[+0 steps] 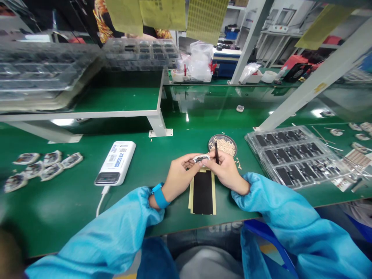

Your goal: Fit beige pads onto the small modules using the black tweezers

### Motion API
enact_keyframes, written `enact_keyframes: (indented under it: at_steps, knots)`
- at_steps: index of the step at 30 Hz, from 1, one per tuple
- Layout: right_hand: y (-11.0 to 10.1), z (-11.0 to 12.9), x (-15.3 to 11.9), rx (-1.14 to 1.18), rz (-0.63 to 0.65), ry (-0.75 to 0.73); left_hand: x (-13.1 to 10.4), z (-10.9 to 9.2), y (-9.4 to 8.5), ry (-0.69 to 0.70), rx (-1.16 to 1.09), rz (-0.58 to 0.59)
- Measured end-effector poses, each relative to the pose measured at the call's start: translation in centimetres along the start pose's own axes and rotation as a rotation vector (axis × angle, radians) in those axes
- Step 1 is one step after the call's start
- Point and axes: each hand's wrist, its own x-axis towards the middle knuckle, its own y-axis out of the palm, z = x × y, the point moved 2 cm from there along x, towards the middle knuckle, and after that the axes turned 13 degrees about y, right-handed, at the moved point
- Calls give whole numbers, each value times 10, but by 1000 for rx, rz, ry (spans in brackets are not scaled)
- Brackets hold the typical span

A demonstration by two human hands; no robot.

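Between my two hands, above the near edge of a round dish, is a small white-rimmed part (pixel 201 158). My left hand (pixel 180 174) pinches its left side, fingers closed. My right hand (pixel 226 169) has its fingertips on the part's right side and also holds a thin black tool (pixel 216 152) upright. Just behind the right hand, the round dish (pixel 211 140) holds many small beige pieces. Below the hands, a black sheet with yellow edges (pixel 203 193) lies flat on the green table (pixel 171 224).
A white power bank (pixel 115 162) with a cable lies at left, beside several white-rimmed parts (pixel 52 171). Clear trays (pixel 296 155) of black pieces sit at right. A raised shelf (pixel 124 97) carries stacked trays at back left. A slanted white post (pixel 314 75) crosses the right side.
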Motion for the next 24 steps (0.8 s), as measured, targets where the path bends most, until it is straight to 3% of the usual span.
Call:
enact_keyframes:
  at_steps: [13,16,20,24]
  knots:
    - [1,-5,0,66,-39,-26,-1,3,6,0,-9,-57]
    - [-4,2,6,-65,-27,-60,3,4,5,46,17,-58]
    - [-13,10,9,-368,-95,-258,6,0,1,206,292,-62]
    - [-20,18,6,-514,-148,-476,5,-3,0,245,356,-23]
